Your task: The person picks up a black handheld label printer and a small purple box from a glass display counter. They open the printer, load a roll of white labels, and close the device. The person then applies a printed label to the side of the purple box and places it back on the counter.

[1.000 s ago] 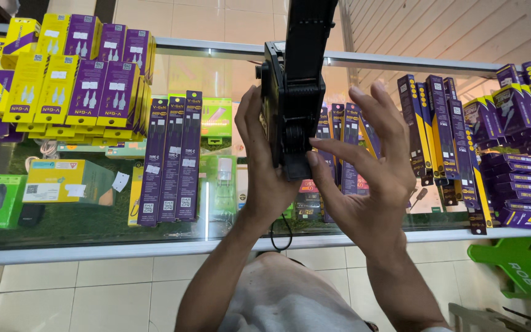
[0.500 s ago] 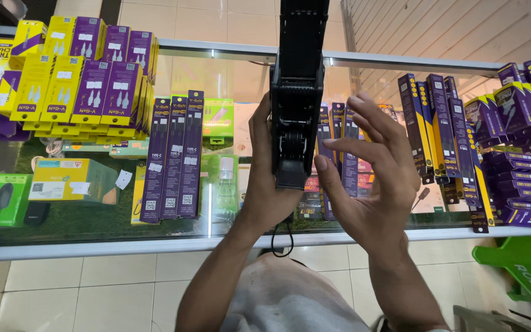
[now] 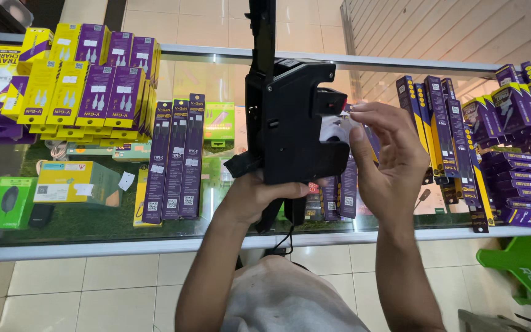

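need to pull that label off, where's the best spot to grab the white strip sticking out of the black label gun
Judging by its pose, pinch the free end of the white strip from the gun's right side, where the right hand already meets it. It pokes out of the black label gun there, clear of the body. The left hand grips the handle below, steadying it.

The label gun [image 3: 293, 126] in my left hand [image 3: 259, 200] is matt black plastic, slightly grained, with duller edges. Between the fingers of my right hand [image 3: 388, 166] sits a strip of white paper [image 3: 333, 128], smooth and faintly shiny. The counter [image 3: 155, 246] has a clear glass top that throws back glare, framed in pale brushed metal. On it stand purple boxes [image 3: 176, 160] and yellow boxes [image 3: 53, 92] of glossy printed card. The floor [image 3: 87, 289] is smooth cream tile with a soft sheen. The green stool [image 3: 523, 270] at near right is shiny moulded plastic.
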